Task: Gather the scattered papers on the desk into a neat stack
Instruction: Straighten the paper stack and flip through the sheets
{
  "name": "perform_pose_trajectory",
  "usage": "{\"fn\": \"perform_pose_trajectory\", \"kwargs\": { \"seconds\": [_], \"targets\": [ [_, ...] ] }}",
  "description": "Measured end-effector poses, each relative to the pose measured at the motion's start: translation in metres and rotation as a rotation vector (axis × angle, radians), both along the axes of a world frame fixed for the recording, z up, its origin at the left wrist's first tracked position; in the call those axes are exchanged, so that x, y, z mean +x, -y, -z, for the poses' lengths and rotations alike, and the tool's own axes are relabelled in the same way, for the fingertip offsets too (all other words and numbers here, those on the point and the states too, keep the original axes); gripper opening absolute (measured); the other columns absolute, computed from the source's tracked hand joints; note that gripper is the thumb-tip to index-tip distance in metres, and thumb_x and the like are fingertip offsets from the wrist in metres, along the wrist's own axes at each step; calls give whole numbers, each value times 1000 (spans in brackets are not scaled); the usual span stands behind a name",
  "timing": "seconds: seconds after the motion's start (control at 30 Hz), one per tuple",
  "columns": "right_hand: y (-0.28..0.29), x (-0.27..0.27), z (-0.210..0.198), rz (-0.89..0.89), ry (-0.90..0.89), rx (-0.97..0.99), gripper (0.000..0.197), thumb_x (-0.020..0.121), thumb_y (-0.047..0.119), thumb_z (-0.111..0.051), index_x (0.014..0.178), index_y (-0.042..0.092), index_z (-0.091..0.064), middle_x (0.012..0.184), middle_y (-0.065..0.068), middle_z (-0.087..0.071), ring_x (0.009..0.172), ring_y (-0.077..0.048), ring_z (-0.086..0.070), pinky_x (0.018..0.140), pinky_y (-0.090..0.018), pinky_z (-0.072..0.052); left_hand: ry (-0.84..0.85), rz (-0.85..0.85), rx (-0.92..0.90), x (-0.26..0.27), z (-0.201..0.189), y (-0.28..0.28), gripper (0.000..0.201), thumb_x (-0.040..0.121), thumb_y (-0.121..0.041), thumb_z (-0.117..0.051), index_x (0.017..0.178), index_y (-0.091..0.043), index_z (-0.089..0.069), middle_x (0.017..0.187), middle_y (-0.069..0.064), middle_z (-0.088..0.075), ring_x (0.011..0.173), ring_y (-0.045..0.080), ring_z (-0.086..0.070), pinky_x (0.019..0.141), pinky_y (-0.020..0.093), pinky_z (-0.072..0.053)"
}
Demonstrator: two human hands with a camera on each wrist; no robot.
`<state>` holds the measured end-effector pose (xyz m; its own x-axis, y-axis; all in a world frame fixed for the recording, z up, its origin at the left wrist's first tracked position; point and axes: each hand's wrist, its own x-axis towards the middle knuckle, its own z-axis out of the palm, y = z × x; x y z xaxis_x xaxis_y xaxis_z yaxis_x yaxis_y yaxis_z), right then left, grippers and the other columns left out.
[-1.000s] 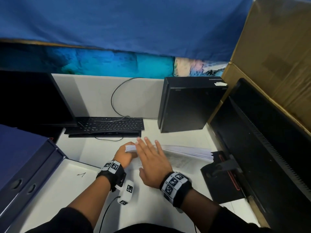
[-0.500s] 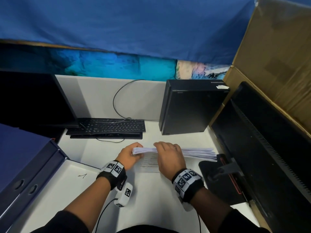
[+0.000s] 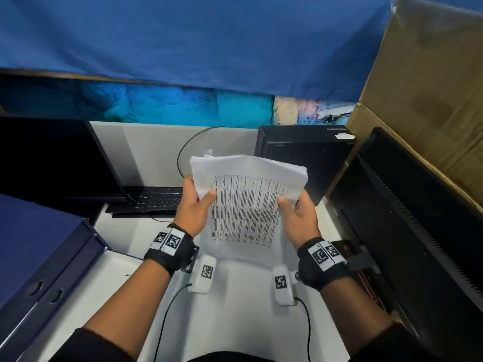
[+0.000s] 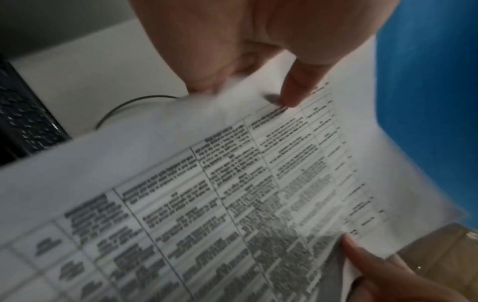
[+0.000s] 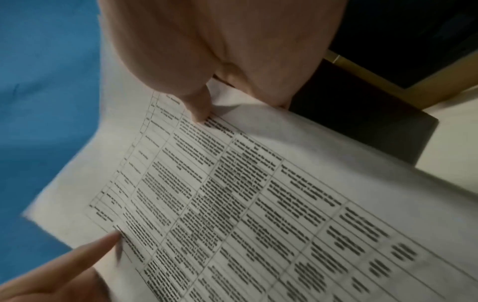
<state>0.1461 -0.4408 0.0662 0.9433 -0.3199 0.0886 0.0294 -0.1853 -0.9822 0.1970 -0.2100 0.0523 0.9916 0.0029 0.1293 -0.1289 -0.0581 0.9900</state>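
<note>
1. Left hand (image 3: 194,212): grips the left edge of the papers (image 3: 245,205). Thumb lies across the printed top sheet, the other fingers (image 3: 188,182) are curled behind the bundle. Forearm rises from the near edge of the desk (image 3: 235,309); the wrist is off the surface.
2. Papers: gathered into one bundle, held upright and clear of the desk, over its middle, in front of the keyboard (image 3: 154,198) at the far-left edge. The top edges are uneven; a few sheets stick out at the upper left corner. No loose sheet seen on the desk.
3. Right hand (image 3: 300,218): mirrors the left. Thumb on the front of the right edge, fingers behind; the pinch is confirmed in the right wrist view.
4. Step in hand (judgement): squaring the collected bundle; gathering looks done.
5. Next move (judgement): tap the bottom edge on the desk with a loosened grip so the sheets settle flush, then lay the stack flat. Too loose and sheets may fan out.
</note>
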Motion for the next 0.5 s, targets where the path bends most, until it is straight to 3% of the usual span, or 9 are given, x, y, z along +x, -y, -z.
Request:
{"fn": "perform_pose_trajectory", "kwargs": {
  "seconds": [0.13,0.23,0.37,0.5],
  "targets": [
    [-5,-12,21,-12,-70,81,34,96,8,-56,128,19,-53,119,0,-68,110,-15,-65,98,-46,-53,27,-35,6,-15,9,4,49,87,6,-59,123,-15,-34,106,-9,-56,91,-4,-59,76,10,-48],
    [-9,-23,39,-15,-148,64,43,94,8,-60,131,24,-44,119,-2,-64,108,-13,-63,99,-47,-52,-24,-12,82,-25,23,4,39,90,2,-57,117,-18,-38,100,-9,-56,89,2,-58,79,17,-44],
    [-17,-27,44,12,-143,57,54,93,7,-60,137,25,-34,124,-2,-60,111,-17,-61,99,-40,-51,-33,-20,129,-31,26,11,28,94,-5,-53,113,-20,-37,97,-11,-57,88,-3,-56,77,16,-42],
    [-16,-20,37,43,-92,44,33,97,13,-54,123,29,-41,109,0,-65,100,-17,-66,85,-37,-57,-4,-14,151,-29,19,16,19,99,-11,-46,115,-18,-38,100,-9,-58,92,-3,-57,75,7,-43]
  ]
}}
